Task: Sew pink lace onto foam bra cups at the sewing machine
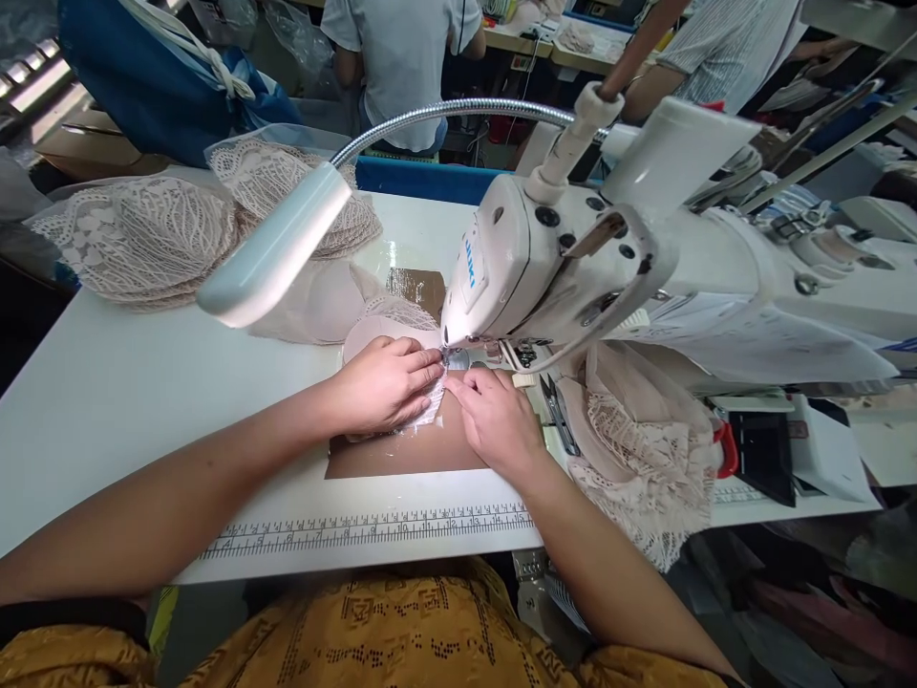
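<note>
A beige bra cup piece with lace (401,315) lies under the head of a white sewing machine (494,248). My left hand (387,384) rests flat on it, fingers stretched toward the needle area. Just right of the needle, my right hand (498,416) is closed, thumb and forefinger pinching the edge of the lace piece. The fingertips of both hands nearly meet there. Beneath the work is a brown sheet (408,457) fixed on the white table (287,382). The needle and presser foot are mostly hidden by the machine head and my fingers.
Black thread snips (560,416) lie right of my right hand, beside a heap of beige lace pieces (637,449). Lace stacks (143,234) sit at the back left. A lamp (279,248) hangs over the table. A printed ruler (387,530) runs along the front edge.
</note>
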Available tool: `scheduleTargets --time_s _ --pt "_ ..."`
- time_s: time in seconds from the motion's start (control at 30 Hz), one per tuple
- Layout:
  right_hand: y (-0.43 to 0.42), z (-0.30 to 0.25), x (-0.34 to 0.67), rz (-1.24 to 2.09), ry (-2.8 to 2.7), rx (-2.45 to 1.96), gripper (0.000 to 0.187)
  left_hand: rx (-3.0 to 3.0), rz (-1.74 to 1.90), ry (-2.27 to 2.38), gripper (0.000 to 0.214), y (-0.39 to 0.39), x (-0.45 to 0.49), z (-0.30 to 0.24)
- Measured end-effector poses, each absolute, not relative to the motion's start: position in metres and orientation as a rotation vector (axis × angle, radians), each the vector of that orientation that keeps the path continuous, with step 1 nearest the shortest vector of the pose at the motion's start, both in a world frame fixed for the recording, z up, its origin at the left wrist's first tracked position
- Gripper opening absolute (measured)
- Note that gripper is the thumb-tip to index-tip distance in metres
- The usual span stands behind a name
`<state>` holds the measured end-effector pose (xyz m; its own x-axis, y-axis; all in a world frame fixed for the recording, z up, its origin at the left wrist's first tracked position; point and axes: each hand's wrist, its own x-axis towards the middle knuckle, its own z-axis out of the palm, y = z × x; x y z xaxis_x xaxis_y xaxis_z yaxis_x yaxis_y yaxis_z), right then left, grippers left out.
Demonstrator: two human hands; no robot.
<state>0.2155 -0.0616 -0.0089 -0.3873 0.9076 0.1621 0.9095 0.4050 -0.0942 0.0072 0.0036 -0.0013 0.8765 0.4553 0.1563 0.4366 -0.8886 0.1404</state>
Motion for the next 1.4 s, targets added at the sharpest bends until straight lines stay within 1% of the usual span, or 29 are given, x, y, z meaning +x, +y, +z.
scheduleTargets --time_s 0.17,0.27,0.43,0.6,1.07,1.4 --pt "-0.059 -0.009 0.216 -0.011 -2.445 -1.635 0.038 2.967 0.283 0.756 0.046 0.006 0.006 -0.004" --pt "-0.062 -0.010 0.219 0.032 -2.458 -1.571 0.039 2.946 0.326 0.754 0.047 0.005 0.002 -0.006" --pt "-0.068 -0.011 0.226 0.133 -2.528 -1.363 0.034 2.883 0.408 0.654 0.039 0.004 -0.006 -0.008" --pt "-0.069 -0.008 0.229 0.172 -2.581 -1.267 0.030 2.870 0.434 0.529 0.034 0.004 -0.008 -0.007" --pt "-0.070 -0.006 0.229 0.203 -2.594 -1.278 0.027 2.886 0.341 0.488 0.033 0.000 -0.007 -0.009" --pt "-0.071 -0.007 0.230 0.268 -2.502 -1.304 0.029 2.915 0.275 0.482 0.034 -0.002 -0.006 -0.005"
